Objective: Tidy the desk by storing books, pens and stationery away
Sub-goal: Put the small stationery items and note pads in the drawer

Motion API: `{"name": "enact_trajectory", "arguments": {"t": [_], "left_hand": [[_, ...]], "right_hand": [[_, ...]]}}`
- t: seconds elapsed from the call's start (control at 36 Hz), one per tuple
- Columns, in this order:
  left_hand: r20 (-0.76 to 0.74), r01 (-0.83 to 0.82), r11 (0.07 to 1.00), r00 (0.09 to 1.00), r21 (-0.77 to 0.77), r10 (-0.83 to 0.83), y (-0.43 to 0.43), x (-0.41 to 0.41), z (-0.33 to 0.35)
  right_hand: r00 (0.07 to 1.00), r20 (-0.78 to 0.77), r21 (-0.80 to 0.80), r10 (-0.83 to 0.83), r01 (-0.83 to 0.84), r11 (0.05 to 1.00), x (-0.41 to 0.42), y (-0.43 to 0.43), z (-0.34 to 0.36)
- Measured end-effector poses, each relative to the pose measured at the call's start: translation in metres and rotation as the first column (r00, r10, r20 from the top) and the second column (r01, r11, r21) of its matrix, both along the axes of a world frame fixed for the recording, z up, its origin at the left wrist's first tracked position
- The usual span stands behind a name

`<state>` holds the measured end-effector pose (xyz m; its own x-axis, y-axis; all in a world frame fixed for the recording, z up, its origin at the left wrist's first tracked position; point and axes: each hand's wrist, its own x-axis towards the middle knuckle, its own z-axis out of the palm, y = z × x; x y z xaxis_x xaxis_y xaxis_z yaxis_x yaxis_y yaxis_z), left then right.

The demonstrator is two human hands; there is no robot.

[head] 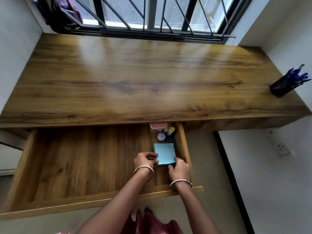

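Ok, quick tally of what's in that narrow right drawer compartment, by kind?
Blue sticky-note pad: 1
Pink-lidded box: 1
Small round tin: 1
Glue stick: 1
Total: 4 that I can make out; the back of the compartment is hidden under the desk.

Single view, head-worn, wide-angle; looks forward and steeply down from above the near edge of the desk [135,78]; faces the barred window [152,14] at the frame's top; open drawer [84,157] and both forearms close beneath the lens; walls bow outward at both sides; no second view.
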<state>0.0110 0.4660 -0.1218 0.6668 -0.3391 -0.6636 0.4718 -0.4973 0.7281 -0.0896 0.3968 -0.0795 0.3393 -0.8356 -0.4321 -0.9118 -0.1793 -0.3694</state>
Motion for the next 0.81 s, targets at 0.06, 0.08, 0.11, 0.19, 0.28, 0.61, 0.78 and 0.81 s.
{"name": "enact_trajectory", "arguments": {"t": [0.06, 0.08, 0.11, 0.19, 0.28, 0.61, 0.78, 0.81], "left_hand": [[0.053, 0.029, 0.998, 0.998, 0.053, -0.032, -0.001, -0.001, -0.009], [0.088, 0.042, 0.996, 0.995, 0.081, -0.049, -0.002, 0.0, -0.013], [0.116, 0.053, 0.993, 0.991, 0.103, -0.065, -0.002, 0.0, -0.015], [0.184, 0.105, 0.983, 0.974, 0.151, -0.133, -0.003, -0.001, -0.01], [0.228, 0.144, 0.973, 0.956, 0.18, -0.184, -0.003, -0.003, -0.006], [0.311, 0.113, 0.987, 0.939, 0.111, -0.143, 0.022, 0.003, 0.015], [0.047, 0.03, 0.99, 0.999, -0.141, -0.023, 0.083, -0.001, 0.063], [-0.023, 0.002, 0.987, 1.0, -0.163, -0.006, 0.094, -0.002, 0.069]], "right_hand": [[0.999, -0.016, 0.026, 0.029, -0.029, 0.999, -0.002, 0.0, -0.002], [0.999, -0.023, 0.042, 0.038, -0.037, 0.998, -0.003, 0.0, -0.003], [0.999, -0.028, 0.058, 0.045, -0.043, 0.997, -0.004, -0.001, -0.003], [0.996, -0.046, 0.086, 0.074, -0.069, 0.994, -0.009, -0.001, -0.002], [0.993, -0.046, 0.106, 0.107, -0.101, 0.989, -0.012, -0.002, -0.001], [0.946, 0.293, -0.038, 0.136, -0.131, 0.991, -0.019, 0.013, 0.03], [0.892, 0.446, 0.477, -0.075, -0.166, 0.863, -0.039, 0.049, 0.057], [0.898, 0.416, 0.599, -0.146, -0.149, 0.787, -0.042, 0.057, 0.058]]}}
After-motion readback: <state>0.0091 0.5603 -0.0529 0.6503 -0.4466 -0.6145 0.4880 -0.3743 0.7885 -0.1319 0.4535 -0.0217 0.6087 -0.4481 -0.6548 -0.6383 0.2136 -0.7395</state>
